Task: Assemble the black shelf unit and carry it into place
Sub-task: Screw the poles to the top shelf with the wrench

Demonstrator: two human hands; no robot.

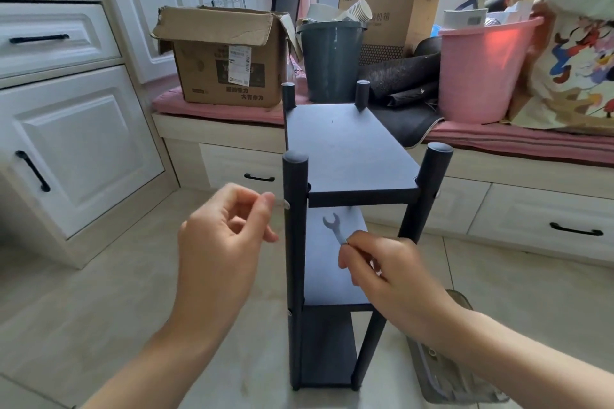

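The black shelf unit (345,149) stands upright on the tiled floor in the middle of the view, with round posts at its corners and three boards. My left hand (226,236) is just left of the near-left post (295,242) and pinches a small screw (282,204) at the post's side, level with the top board. My right hand (382,269) hovers over the middle board and pinches the handle of a small grey wrench (334,226), its open jaw pointing up.
Behind the shelf runs a window bench with a pink cushion (212,109), carrying a cardboard box (229,53), a dark bin (332,60), a rolled black mat (402,86) and a pink tub (485,70). White cabinets (73,149) stand left. A plastic bag (445,359) lies at lower right.
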